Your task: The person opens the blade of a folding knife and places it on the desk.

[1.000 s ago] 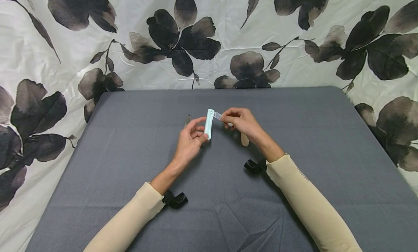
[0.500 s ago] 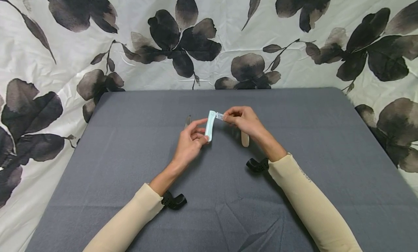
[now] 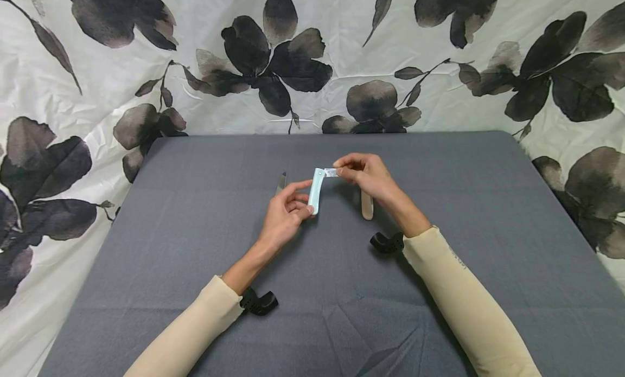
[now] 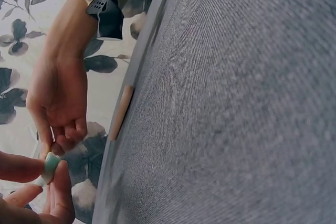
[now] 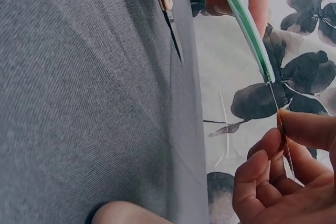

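Evidently, the folding knife [image 3: 318, 180] is held above the bench [image 3: 317, 268], its mint handle [image 3: 315, 195] gripped by the left hand [image 3: 287, 210] and its angled blade [image 3: 330, 172] pinched by the right hand [image 3: 366, 173], seemingly for controlled leverage.

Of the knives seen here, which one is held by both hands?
The knife with the pale green handle: the left hand grips its handle, the right hand pinches its blade. The brown-handled knife lies on the table.
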Demonstrator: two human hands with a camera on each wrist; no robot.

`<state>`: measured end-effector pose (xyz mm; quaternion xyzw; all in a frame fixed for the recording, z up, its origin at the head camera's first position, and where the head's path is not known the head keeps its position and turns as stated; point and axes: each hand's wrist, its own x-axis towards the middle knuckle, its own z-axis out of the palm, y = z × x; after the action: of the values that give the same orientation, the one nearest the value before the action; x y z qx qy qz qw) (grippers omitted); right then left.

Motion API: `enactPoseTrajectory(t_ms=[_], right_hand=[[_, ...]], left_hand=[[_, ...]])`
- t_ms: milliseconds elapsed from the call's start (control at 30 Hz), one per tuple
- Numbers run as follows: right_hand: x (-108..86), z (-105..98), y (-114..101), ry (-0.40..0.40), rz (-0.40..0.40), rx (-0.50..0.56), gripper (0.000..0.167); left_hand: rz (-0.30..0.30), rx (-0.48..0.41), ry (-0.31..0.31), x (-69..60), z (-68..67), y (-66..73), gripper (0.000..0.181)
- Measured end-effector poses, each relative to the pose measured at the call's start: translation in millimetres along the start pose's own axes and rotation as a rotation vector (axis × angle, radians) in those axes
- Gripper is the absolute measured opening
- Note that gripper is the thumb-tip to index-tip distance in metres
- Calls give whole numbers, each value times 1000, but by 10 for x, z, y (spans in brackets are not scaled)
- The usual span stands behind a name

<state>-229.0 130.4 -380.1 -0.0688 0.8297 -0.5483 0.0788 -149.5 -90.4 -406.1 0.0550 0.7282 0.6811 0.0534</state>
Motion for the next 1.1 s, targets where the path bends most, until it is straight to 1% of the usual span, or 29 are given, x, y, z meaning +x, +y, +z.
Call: enactPoseTrajectory(t_ms=[167,367,500,667,800,900,1100], right_hand=[[27,1,17,32,1,56,34],[30,20,3,80,14,106,42],[40,59,-29,123,26,192,46],[64,148,-72,183,11,377,43],[78,209,-82,237,1,431,40],[88,244,-85,281,19,453,41],[97,304,-115,360,30,557,43]], left_hand=[[8,-11,-10,-3,13,-9,58],[1,-15,-17,-23,20,-45,58],[14,-27,-26,-23,31,-61,57],[22,-50,-41,-29,44,-55,57],[24,-55,-49,-35,47,-47,56],[23,-54,-49,-34,48,-50,56],[42,-61,-50,-23,48,-41,56]])
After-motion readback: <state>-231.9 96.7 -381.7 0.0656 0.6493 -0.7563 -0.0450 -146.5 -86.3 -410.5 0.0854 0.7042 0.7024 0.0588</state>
